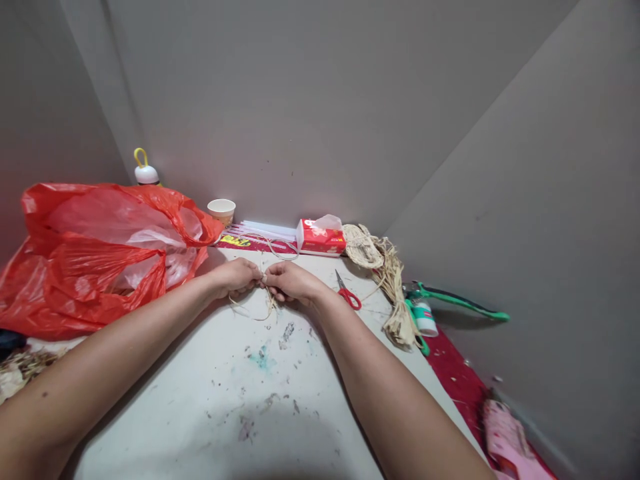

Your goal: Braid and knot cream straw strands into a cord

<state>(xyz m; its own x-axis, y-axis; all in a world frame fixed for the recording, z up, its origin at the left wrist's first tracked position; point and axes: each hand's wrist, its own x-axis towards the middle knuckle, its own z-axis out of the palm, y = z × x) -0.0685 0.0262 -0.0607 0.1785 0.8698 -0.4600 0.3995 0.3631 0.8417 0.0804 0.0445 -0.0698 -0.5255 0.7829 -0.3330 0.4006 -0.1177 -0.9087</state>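
Observation:
My left hand (pixel 240 277) and my right hand (pixel 289 281) meet over the far part of the white board, fingertips almost touching. Both are closed in a pinch on thin straw-coloured raffia strands (pixel 271 304). Loose ends hang below the fingers and curve over the board, and a few short ends stick up between the hands. The exact spot where the strands cross is hidden by my fingers. To the right of my right hand lie small scissors (pixel 349 294) with red handles, blades pointing away from me.
A red plastic bag (pixel 95 260) fills the left side. Along the back wall stand a paper cup (pixel 221 211), white sticks (pixel 265 231) and a red tissue pack (pixel 321 237). At right lie a raffia bundle (pixel 399 303), a woven piece (pixel 362 245) and green-handled pruners (pixel 463 301).

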